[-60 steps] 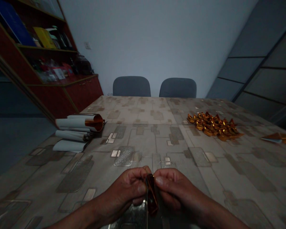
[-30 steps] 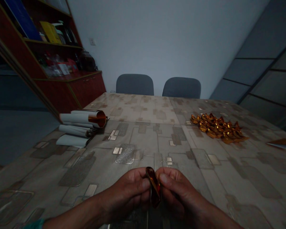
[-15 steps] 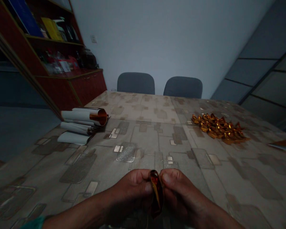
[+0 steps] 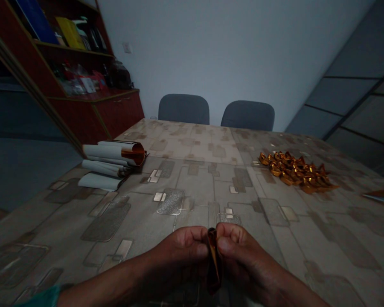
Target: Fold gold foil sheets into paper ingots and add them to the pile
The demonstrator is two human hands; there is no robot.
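Between my hands, low in the middle of the head view, a folded piece of shiny gold foil paper (image 4: 214,266) stands on edge, long and narrow. My left hand (image 4: 182,249) pinches its left side with thumb and fingers. From the right, my right hand (image 4: 243,251) grips the other side, thumb near the top. The lower fingers of both hands are in shadow. Farther off to the right, several folded gold foil pieces (image 4: 296,170) sit in close rows on the table.
A stack of curled foil paper sheets (image 4: 104,164), pale side outward, lies at the table's left. Another foil piece (image 4: 382,196) rests near the right edge. The patterned tablecloth (image 4: 192,179) covers the table. Two grey chairs (image 4: 184,108) and a red-brown cabinet (image 4: 118,113) stand beyond.
The foil piece between my hands looks narrower, its opening pressed closer together. Both hands have shifted slightly, with the right fingers now nearer its top. The view has tilted a little.
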